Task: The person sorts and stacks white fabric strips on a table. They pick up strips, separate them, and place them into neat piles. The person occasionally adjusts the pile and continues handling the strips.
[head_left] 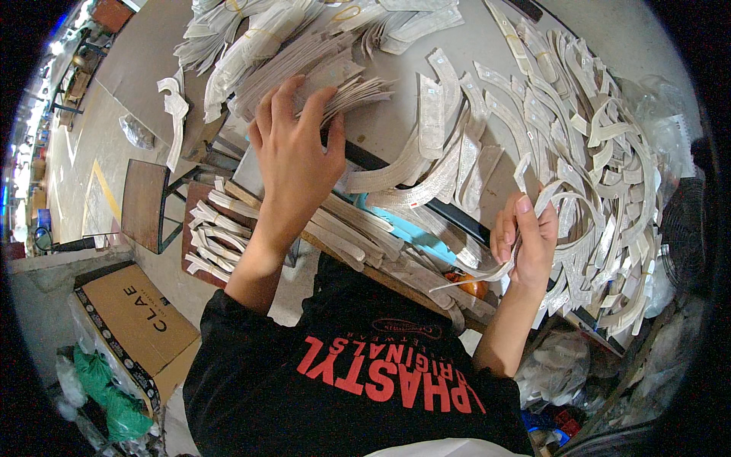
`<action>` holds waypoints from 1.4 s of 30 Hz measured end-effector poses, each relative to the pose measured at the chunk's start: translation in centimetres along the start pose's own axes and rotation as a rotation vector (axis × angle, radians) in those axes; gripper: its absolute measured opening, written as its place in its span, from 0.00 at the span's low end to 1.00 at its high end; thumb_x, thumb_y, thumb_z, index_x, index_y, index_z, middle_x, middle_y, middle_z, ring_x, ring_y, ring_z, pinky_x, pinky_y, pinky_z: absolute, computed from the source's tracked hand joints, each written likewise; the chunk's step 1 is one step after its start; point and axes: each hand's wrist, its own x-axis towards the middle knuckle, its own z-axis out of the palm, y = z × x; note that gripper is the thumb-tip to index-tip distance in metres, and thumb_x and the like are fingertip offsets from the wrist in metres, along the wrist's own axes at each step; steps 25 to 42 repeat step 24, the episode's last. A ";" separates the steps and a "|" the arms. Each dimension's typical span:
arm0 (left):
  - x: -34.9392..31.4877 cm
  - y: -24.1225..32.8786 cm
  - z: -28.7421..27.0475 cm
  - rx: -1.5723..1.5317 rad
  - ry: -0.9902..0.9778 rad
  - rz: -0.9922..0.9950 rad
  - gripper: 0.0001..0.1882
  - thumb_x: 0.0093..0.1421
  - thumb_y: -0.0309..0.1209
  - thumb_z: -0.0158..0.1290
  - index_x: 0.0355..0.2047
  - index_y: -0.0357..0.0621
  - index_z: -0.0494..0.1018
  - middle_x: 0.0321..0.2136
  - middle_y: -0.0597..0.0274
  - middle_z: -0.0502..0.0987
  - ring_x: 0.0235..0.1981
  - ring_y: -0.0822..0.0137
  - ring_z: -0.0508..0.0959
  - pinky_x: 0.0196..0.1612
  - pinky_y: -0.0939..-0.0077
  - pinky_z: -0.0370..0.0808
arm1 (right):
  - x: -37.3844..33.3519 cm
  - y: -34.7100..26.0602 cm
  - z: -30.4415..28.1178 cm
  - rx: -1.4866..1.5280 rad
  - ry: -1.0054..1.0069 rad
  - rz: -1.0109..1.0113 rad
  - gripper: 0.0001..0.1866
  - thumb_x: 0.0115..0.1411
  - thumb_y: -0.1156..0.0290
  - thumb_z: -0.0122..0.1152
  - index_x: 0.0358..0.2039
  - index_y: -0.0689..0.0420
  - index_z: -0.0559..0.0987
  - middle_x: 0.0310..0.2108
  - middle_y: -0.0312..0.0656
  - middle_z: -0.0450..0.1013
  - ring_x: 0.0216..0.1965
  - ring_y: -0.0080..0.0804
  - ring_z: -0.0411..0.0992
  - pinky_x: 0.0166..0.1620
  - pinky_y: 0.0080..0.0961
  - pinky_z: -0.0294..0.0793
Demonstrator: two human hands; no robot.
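Observation:
My left hand (297,156) reaches to the far left of the table and grips the near side of a stack of pale, flat fabric pieces (304,72). Its fingers curl over the stack's edge, with the thumb on the right side. Nearer me on the right, my right hand (525,236) is closed on a thin, curved whitish fabric strip (525,179). One end of the strip rises above the fingers; below them its lower part seems to trail left, among other strips. Beyond that hand, many similar curved strips (609,206) lie heaped along the right side.
Tied bundles of pale pieces (251,46) lie at the far left. Straight strips (358,228) and a light-blue item (415,232) sit along the near edge. At left are a stool with strip bundles (217,236), a wooden panel (145,202) and a cardboard box (141,320).

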 end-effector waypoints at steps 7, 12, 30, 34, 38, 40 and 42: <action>-0.3 0.0 -0.3 -0.098 -0.029 0.012 0.20 0.58 0.30 0.65 0.53 0.50 0.82 0.53 0.58 0.76 0.56 0.51 0.73 0.59 0.51 0.68 | 0.0 -0.1 0.2 0.015 0.001 0.010 0.08 0.77 0.68 0.56 0.44 0.60 0.73 0.17 0.35 0.65 0.10 0.21 0.61 0.14 0.21 0.62; -0.5 0.1 -0.4 -0.199 -0.037 0.017 0.22 0.57 0.26 0.65 0.54 0.47 0.82 0.51 0.57 0.77 0.52 0.51 0.75 0.56 0.54 0.70 | -0.1 -0.1 0.3 0.005 -0.001 0.003 0.08 0.77 0.68 0.56 0.45 0.61 0.73 0.17 0.35 0.65 0.10 0.21 0.61 0.14 0.21 0.62; -0.4 -0.2 0.9 -0.099 -0.035 0.022 0.24 0.59 0.31 0.65 0.57 0.49 0.78 0.63 0.49 0.72 0.63 0.43 0.71 0.64 0.44 0.67 | -0.4 -0.6 0.1 0.000 0.030 0.009 0.09 0.77 0.68 0.56 0.41 0.59 0.72 0.17 0.35 0.66 0.11 0.22 0.61 0.14 0.21 0.63; -0.4 -0.2 0.9 -0.099 -0.035 0.022 0.24 0.59 0.31 0.65 0.57 0.49 0.78 0.63 0.49 0.72 0.63 0.43 0.71 0.64 0.44 0.67 | -0.4 -0.6 0.1 0.000 0.030 0.009 0.09 0.77 0.68 0.56 0.41 0.59 0.72 0.17 0.35 0.66 0.11 0.22 0.61 0.14 0.21 0.63; -0.4 -0.2 0.9 -0.099 -0.035 0.022 0.24 0.59 0.31 0.65 0.57 0.49 0.78 0.63 0.49 0.72 0.63 0.43 0.71 0.64 0.44 0.67 | -0.4 -0.6 0.1 0.000 0.030 0.009 0.09 0.77 0.68 0.56 0.41 0.59 0.72 0.17 0.35 0.66 0.11 0.22 0.61 0.14 0.21 0.63; -0.4 -0.2 0.9 -0.099 -0.035 0.022 0.24 0.59 0.31 0.65 0.57 0.49 0.78 0.63 0.49 0.72 0.63 0.43 0.71 0.64 0.44 0.67 | -0.4 -0.6 0.1 0.000 0.030 0.009 0.09 0.77 0.68 0.56 0.41 0.59 0.72 0.17 0.35 0.66 0.11 0.22 0.61 0.14 0.21 0.63; -0.4 -0.2 0.9 -0.099 -0.035 0.022 0.24 0.59 0.31 0.65 0.57 0.49 0.78 0.63 0.49 0.72 0.63 0.43 0.71 0.64 0.44 0.67 | -0.4 -0.6 0.1 0.000 0.030 0.009 0.09 0.77 0.68 0.56 0.41 0.59 0.72 0.17 0.35 0.66 0.11 0.22 0.61 0.14 0.21 0.63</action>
